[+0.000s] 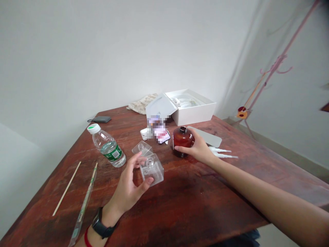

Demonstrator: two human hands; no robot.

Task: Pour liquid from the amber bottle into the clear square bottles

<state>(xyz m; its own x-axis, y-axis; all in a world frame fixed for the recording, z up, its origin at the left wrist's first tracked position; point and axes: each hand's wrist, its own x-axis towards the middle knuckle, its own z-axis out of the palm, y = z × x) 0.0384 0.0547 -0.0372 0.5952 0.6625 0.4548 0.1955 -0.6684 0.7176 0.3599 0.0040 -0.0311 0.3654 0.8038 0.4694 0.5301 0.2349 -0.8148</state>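
The left hand (128, 185) is held half-open w/ fingers curved, nr the table's centre; a fingertip (148, 181) appears to rest on the corner of a clear square glass bottle (152, 169), though a firm grip can't be confirmed. A second clear glass bottle (142, 148) is placed just behind it, nr the left fingers. Both are seen w/o caps. The right hand (196, 148) is cupped around an amber glass bottle (183, 141), fingers pressed to its side, toward the far edge of the table (180, 212). Its neck is seen uncapped. A capped water bottle (107, 150) is laid on its side by the left edge. A wooden skewer (66, 188) and a long clear tube (83, 206) are placed along the near-left edge. At the far edge, an open white box (194, 108) is set w/ its lid (159, 107) propped against it, and a beige cloth (142, 104) is bunched behind. A dark power bank (101, 119) lies nr the far-left corner. A pale flat card (207, 136) and two white plastic tubes (222, 153) lie just beyond the right hand. A phone (164, 137) is partly obscured by blur, so its details can't be made out.
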